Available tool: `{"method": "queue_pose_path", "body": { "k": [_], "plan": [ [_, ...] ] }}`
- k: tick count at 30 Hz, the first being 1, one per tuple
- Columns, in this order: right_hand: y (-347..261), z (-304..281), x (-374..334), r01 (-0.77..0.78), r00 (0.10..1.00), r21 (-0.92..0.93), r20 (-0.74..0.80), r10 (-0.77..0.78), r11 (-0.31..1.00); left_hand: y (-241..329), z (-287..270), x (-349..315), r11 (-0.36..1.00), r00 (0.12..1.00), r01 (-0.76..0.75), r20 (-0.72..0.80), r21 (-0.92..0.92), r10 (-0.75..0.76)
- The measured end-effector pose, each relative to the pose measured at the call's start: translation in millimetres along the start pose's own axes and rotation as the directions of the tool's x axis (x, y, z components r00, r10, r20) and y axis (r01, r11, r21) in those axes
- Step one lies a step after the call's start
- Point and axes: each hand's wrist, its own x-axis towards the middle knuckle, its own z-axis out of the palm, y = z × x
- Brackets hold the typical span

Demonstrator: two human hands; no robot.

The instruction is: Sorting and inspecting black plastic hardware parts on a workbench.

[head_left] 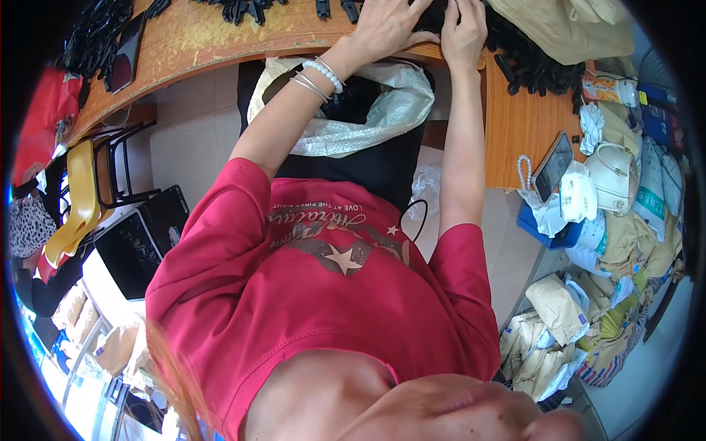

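Both hands are at the far edge of the view, over the wooden table (pixel 279 35). My left hand (pixel 382 31), with a white bead bracelet and thin bangles at the wrist, has its fingers bent toward the right hand. My right hand (pixel 463 37) is close beside it, fingers curled in and pressed together. Dark material shows between the hands, but the frame's edge cuts off what they hold. A pile of small black plastic parts (pixel 540 73) lies just right of my right hand. In my lap, below my forearms, a white woven sack (pixel 401 95) gapes around dark contents.
More black parts (pixel 239 10) lie along the table's far side and its left end, near a dark flat phone-like slab (pixel 128 55). At right are a phone (pixel 553 167), a white handbag (pixel 616 176) and heaped packages (pixel 555 309). A yellow chair (pixel 82 191) stands left.
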Motion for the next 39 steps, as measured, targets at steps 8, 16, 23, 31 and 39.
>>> {"method": "queue_pose_path", "body": {
  "k": [8,16,23,31,39],
  "plan": [
    [28,-47,-28,-0.301,0.942,-0.584,-0.305,0.140,0.754,4,-13,-3,0.969,0.996,-0.092,-0.022,-0.230,0.090],
    [21,-19,-25,-0.340,0.938,-0.459,-0.228,0.261,0.821,-13,-20,-24,0.937,0.990,-0.128,-0.091,-0.325,0.103],
    [-3,-38,-47,0.183,0.968,-0.318,-0.109,-0.227,0.930,-119,-47,-88,0.911,0.799,0.194,-0.479,-0.364,-0.362],
    [-8,-12,-56,0.128,0.986,-0.314,-0.059,-0.154,0.941,-210,-50,-101,0.502,0.635,0.528,-0.074,-0.685,-0.769],
    [-93,22,-36,0.246,0.969,-0.089,-0.013,-0.248,0.965,-174,-43,-96,0.562,0.671,0.262,-0.271,-0.784,-0.690]
  ]
}}
